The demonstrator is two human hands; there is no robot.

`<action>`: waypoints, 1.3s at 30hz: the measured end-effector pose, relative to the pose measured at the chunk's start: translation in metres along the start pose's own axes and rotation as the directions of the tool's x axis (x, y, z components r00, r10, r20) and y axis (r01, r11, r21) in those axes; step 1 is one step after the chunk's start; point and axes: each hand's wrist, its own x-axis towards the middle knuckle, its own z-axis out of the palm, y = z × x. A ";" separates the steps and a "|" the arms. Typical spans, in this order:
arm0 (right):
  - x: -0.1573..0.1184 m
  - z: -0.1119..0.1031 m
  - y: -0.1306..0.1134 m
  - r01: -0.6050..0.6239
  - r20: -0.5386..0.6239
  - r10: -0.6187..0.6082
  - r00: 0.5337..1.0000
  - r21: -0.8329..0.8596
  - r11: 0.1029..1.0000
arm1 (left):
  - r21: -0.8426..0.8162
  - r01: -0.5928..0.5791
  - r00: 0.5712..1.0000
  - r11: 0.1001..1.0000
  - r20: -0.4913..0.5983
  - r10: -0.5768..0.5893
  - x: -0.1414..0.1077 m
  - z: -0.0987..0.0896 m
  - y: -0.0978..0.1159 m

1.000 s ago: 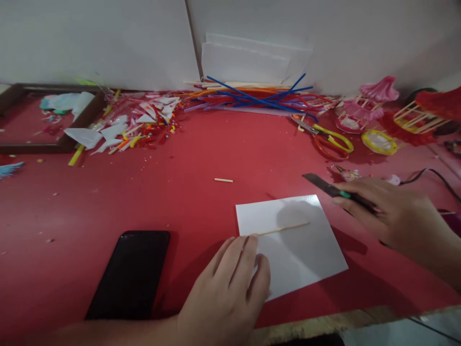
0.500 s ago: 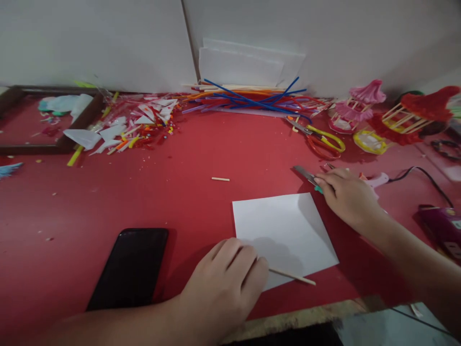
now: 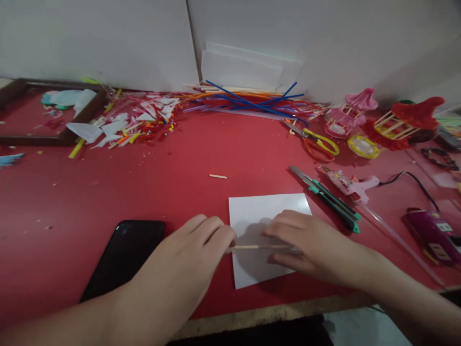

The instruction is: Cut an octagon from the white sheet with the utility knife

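Your left fingers grip a thin stick; your right fingers hover half-open around it, above the red surface.

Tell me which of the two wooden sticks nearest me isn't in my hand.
The short stick, lying loose on the red table beyond the white square; the longer stick runs from your left hand across that square.

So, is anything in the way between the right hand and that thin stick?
Nothing visible is: the right hand has its fingers around the far end of the stick, over the white card. The knife lies off to the card's right. Whether those fingers touch the stick, I can't tell.
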 end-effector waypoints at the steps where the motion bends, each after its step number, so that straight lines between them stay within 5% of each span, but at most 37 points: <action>1: 0.003 0.003 -0.002 0.019 0.018 -0.019 1.000 -0.021 1.000 | -0.049 0.002 1.000 0.999 -0.008 -0.002 0.002 -0.004 -0.003; 11: 0.012 0.014 0.023 0.029 -0.232 -0.034 0.972 -0.023 0.999 | -0.305 0.069 0.996 0.950 -0.027 -0.081 0.034 -0.005 -0.029; 17: 0.005 0.012 0.042 -0.126 -0.384 0.061 0.921 -0.147 0.981 | -0.202 -0.119 0.992 0.972 -0.053 0.111 0.046 0.006 -0.038; 23: 0.002 0.011 0.050 -0.103 -0.355 0.060 0.933 -0.106 0.989 | -0.181 -0.121 0.982 0.976 0.123 0.144 0.050 0.018 -0.033; 29: 0.006 0.015 0.046 -0.082 -0.360 0.035 0.932 -0.114 0.990 | -0.167 -0.177 0.982 0.970 0.028 0.184 0.042 0.026 -0.033; 39: -0.004 0.009 0.050 -0.159 -0.370 0.086 0.925 -0.172 0.972 | 0.058 -0.045 0.999 0.997 -0.017 0.046 0.024 0.021 -0.022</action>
